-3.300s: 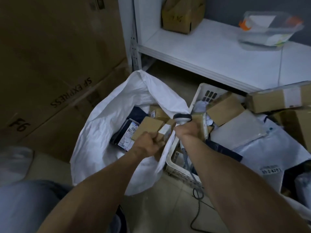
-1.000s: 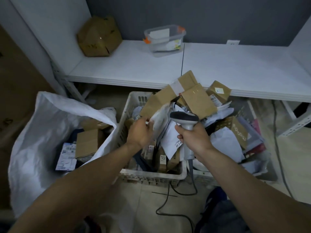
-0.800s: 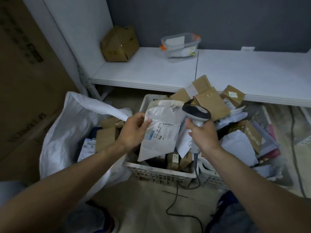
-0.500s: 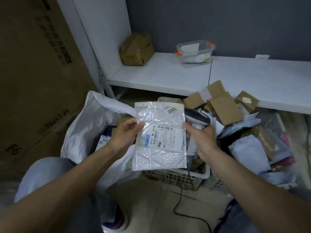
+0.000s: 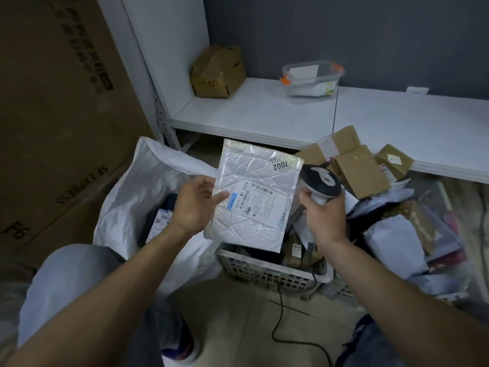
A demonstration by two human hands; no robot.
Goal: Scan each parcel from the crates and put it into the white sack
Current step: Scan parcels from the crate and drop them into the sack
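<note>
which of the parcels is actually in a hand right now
The white bubble mailer with the printed label and a "7002" sticker, pinched at its left edge by the left hand. The brown cardboard boxes lie untouched in the crates.

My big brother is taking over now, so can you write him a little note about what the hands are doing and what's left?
Left hand: holds the white bubble mailer by its left edge, label facing up.
Right hand: grips the corded barcode scanner, its head just right of the mailer.
White sack: open on the left, with several parcels already inside.
White crate: below the mailer, still heaped with cardboard boxes and mailers.
Done: some parcels bagged. Whether this mailer is scanned cannot be told.
Left: scan it if needed, drop it in the sack, then clear the crate.
</note>
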